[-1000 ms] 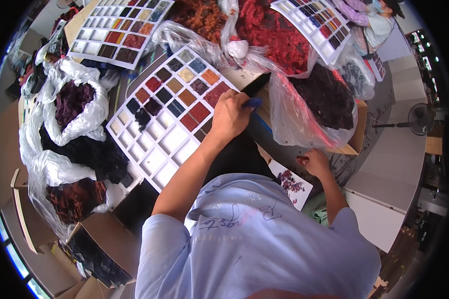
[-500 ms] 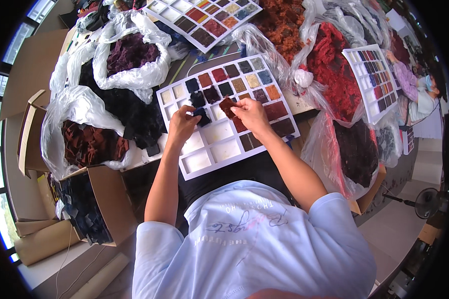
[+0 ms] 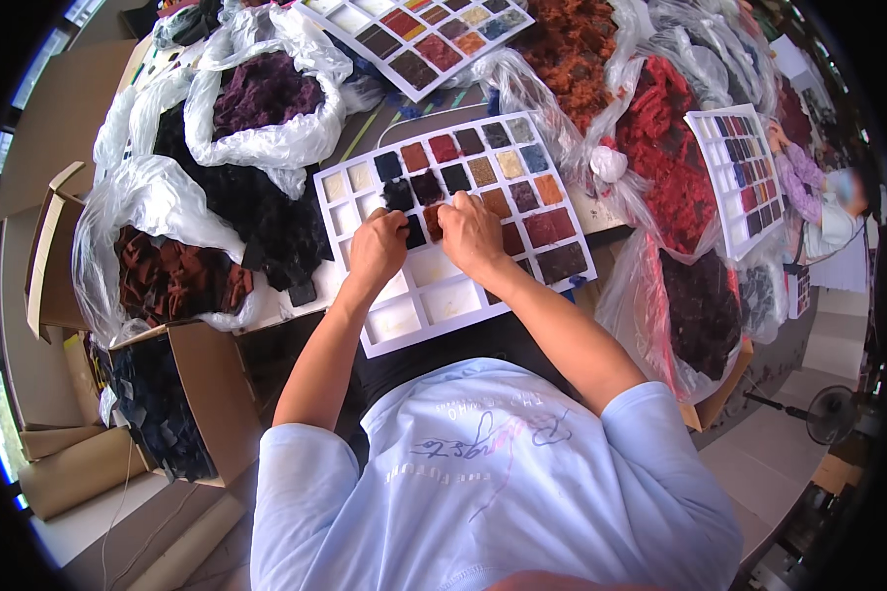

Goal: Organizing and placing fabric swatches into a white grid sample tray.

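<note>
A white compartment board (image 3: 392, 341) filled with square fuzzy swatches in many colours lies tilted before me. My left hand (image 3: 376, 246) is closed, its fingertips on a dark navy swatch (image 3: 415, 232) in the board's middle. Close beside it, the closed fingers of my right hand (image 3: 473, 236) press at a rust-brown swatch (image 3: 431, 223), partly hidden by them. Above the hands sit a black-purple swatch (image 3: 427, 187) and other dark ones. Several pale compartments nearest me hold no swatch.
Plastic bags of purple (image 3: 266, 94), brown (image 3: 182, 276) and red (image 3: 660, 148) fuzzy pieces crowd around. Another swatch board (image 3: 414, 74) lies beyond mine. At right, a person in a lilac sleeve (image 3: 806, 182) is by an upright board (image 3: 734, 182). A cardboard box (image 3: 212, 394) stands lower left.
Both hands have come down onto the board and closer together. The rust-brown swatch, held raised before, is now down in a compartment beside the navy one. The view has shifted slightly.
</note>
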`<state>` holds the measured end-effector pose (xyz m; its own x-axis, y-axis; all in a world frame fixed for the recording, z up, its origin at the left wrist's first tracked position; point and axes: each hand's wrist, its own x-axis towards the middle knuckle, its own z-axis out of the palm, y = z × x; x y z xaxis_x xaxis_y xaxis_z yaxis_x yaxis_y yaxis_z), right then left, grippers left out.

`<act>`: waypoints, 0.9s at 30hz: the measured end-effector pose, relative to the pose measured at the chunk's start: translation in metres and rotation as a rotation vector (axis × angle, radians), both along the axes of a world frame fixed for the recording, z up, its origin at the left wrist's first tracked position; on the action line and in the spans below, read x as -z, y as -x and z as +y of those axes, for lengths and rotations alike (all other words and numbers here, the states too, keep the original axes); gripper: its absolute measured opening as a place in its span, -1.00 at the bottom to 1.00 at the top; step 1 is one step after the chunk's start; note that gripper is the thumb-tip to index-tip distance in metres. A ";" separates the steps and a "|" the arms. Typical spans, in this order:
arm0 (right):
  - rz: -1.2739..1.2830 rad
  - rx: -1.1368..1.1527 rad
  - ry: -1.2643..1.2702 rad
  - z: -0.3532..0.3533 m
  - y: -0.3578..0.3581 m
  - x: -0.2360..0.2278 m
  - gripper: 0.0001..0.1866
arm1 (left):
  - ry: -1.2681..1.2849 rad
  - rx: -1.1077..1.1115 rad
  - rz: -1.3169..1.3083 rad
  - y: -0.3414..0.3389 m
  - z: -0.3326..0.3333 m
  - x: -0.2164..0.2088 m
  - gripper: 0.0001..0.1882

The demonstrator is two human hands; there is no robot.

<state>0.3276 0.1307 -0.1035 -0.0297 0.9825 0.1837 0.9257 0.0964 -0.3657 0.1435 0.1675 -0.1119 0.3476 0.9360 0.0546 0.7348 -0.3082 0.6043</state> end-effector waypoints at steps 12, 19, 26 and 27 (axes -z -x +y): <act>0.143 -0.274 -0.083 0.029 0.000 0.021 -0.94 | -0.025 0.123 0.136 0.003 0.007 -0.019 -0.70; 0.539 0.298 -0.189 0.008 -0.137 0.013 -0.77 | 0.031 -0.187 -0.035 0.052 -0.028 -0.032 -0.74; 0.050 1.160 0.038 -0.007 -0.378 0.043 -0.34 | 0.137 -0.348 -0.210 0.081 -0.050 -0.034 -0.76; 0.098 1.195 0.125 -0.004 -0.384 0.046 -0.31 | 0.125 -0.343 -0.215 0.078 -0.048 -0.036 -0.76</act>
